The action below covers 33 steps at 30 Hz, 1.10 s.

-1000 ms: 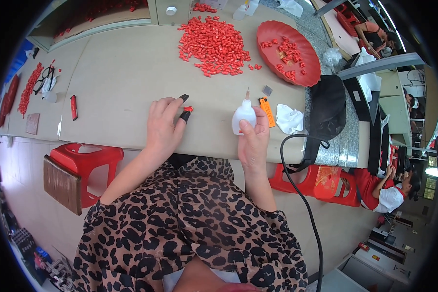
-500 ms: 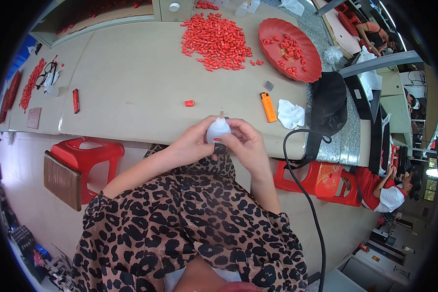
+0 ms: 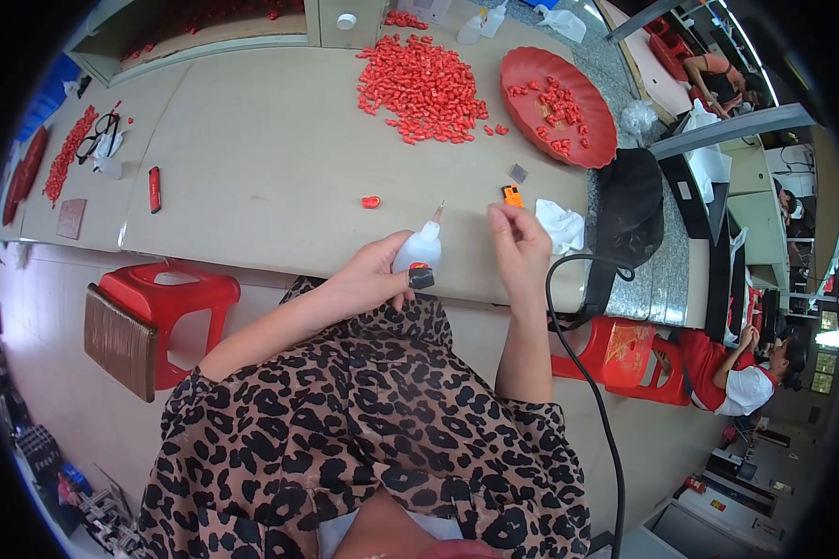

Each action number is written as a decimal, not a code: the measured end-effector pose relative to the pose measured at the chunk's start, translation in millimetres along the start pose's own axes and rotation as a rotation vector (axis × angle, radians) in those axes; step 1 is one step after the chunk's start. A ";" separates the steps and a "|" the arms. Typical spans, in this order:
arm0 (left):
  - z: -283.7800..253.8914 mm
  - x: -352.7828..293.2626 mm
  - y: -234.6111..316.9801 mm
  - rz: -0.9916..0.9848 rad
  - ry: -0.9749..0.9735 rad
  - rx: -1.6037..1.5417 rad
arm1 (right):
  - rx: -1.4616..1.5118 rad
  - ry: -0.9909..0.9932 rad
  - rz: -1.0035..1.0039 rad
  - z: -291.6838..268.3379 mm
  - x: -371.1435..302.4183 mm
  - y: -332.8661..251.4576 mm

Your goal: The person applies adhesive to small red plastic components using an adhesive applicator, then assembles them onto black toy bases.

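Note:
My left hand (image 3: 379, 273) is closed round a small white squeeze bottle (image 3: 421, 247) with a thin needle-like tip pointing up and slightly right. A dark patch covers the left thumb's end against the bottle. To the right, my right hand (image 3: 522, 247) is over the orange lighter (image 3: 512, 195), hiding most of it; only its top end shows. The right fingers are bent, but whether they grip the lighter is unclear. A single small red wrapped piece (image 3: 371, 202) lies on the table beyond the bottle.
Farther back lie a heap of red wrapped pieces (image 3: 424, 88) and a red scalloped tray (image 3: 598, 116). A white tissue (image 3: 559, 226), black cap (image 3: 632, 200) and black cable (image 3: 583, 373) are at right. A red marker-like object (image 3: 155, 190) and red stool (image 3: 172, 293) are at left.
My right hand has let go of the bottle and moved right, over the lighter. The bottle stays in my left hand, its tip now leaning right. The view has shifted slightly.

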<state>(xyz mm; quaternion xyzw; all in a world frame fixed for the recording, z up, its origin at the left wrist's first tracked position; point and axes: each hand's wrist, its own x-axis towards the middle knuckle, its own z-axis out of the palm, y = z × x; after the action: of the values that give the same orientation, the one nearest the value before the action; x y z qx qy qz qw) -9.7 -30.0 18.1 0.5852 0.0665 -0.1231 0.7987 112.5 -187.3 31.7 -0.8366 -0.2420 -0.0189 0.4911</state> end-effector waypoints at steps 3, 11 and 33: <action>2.3 2.0 1.9 0.031 0.040 0.002 | 0.394 -0.150 0.124 12.0 -7.9 -14.2; 5.7 12.7 -10.2 0.266 0.123 0.160 | 0.687 -0.273 0.096 13.6 -10.2 -32.3; 4.5 22.8 -0.9 0.454 0.288 0.557 | 0.480 -0.307 -0.076 17.5 9.7 -35.0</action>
<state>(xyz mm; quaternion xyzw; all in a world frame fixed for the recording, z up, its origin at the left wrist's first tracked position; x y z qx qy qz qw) 11.8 -37.2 13.0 0.7910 0.0107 0.1266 0.5984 102.6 -155.1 53.7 -0.6798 -0.3424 0.1473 0.6316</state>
